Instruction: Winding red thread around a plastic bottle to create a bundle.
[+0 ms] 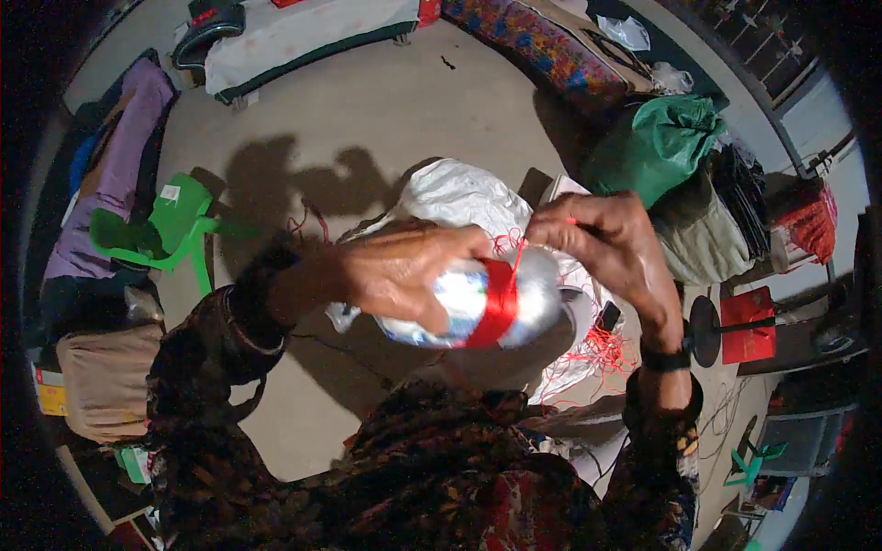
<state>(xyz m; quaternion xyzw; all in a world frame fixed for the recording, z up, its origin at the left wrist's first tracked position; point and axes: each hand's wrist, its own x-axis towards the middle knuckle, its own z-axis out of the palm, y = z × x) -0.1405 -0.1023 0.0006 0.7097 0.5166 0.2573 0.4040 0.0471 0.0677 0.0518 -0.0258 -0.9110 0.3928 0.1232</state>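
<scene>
Bundle (459, 299) sits right of left hand (395, 271), which grips its left end, thumb on near side. Right hand (597, 241), up past its right end, pinches red thread (521, 254). Red band (499, 308) circles bundle's middle.

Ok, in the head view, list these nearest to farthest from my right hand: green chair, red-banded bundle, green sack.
Nearest to your right hand first:
1. The red-banded bundle, just left, in your left hand.
2. The green sack, to the upper right.
3. The green chair, far over on the left.
</scene>
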